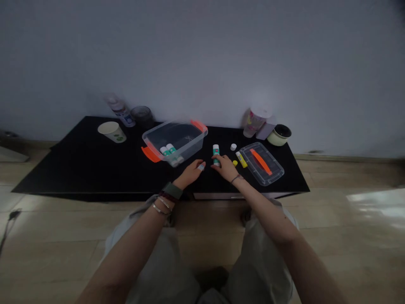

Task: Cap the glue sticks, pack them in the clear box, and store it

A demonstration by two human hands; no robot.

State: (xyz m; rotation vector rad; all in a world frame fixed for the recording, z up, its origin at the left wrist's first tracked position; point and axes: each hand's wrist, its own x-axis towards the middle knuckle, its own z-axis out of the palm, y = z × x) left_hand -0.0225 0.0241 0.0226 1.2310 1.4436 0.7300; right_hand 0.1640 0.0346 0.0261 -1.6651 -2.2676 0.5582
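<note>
Black table (79, 169); right grip (226, 167) holds upright glue stick (216, 153).

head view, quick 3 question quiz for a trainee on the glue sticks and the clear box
1. True or false: the clear plastic box with orange latches is closed.
2. The green-and-white glue stick gripped by the right hand is: A) upright on the black table B) flat on its side C) inside the box
3. Fill in: the left hand pinches a small white ____.

Key: 1 false, the clear lid with the orange handle lies on the table. 2 A. 3 cap, the small white cap.
</note>
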